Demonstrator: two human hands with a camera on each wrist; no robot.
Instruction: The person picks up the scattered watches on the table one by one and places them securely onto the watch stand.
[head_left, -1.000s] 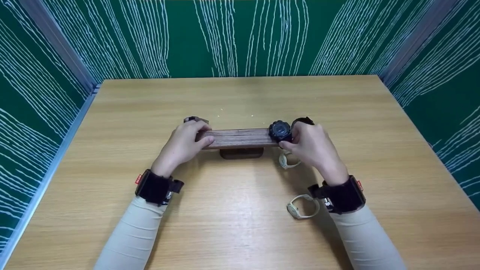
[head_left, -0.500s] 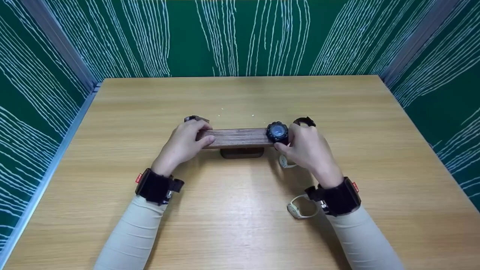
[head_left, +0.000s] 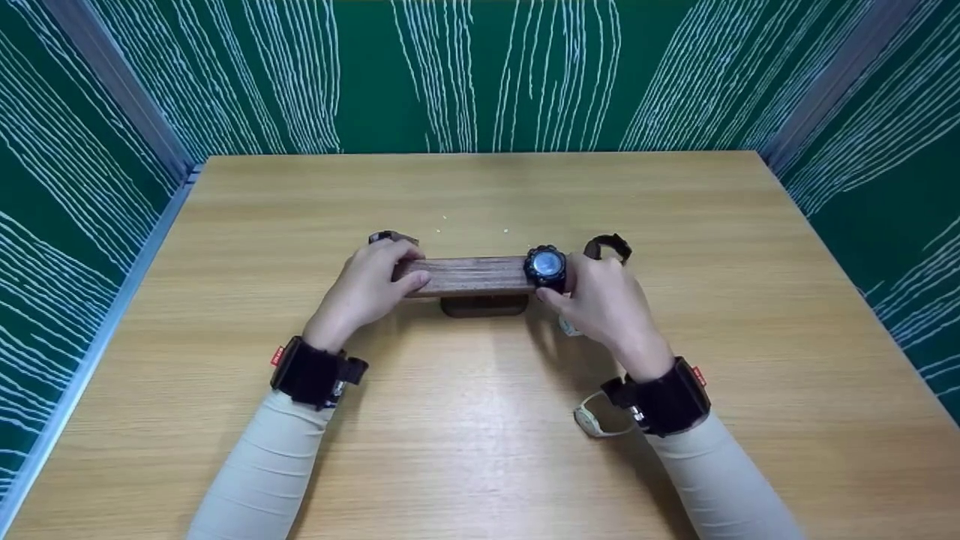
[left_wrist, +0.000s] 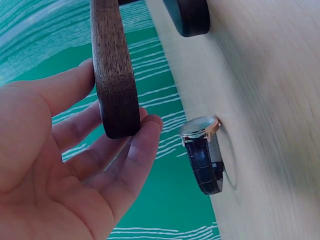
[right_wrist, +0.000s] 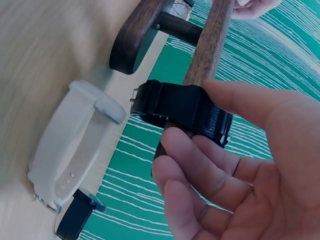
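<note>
We had the left grip [head_left: 364,285] pinching the wooden bar [head_left: 476,276] at its left end, right grip [head_left: 606,304] grasping the black watch [head_left: 546,265], looped around the bar near its right end. Bar stood above the table [head_left: 450,450] on its base [head_left: 484,306]; white watch [head_left: 588,424] sat nearer us.

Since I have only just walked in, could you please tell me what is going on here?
A person's left hand holds one end of a wooden bar mounted above a base, while the right hand pinches a black watch. That watch is looped around the bar near its other end. On the table, two pale watches lie toward the right, and a dark-strapped watch rests just beyond each hand.
</note>
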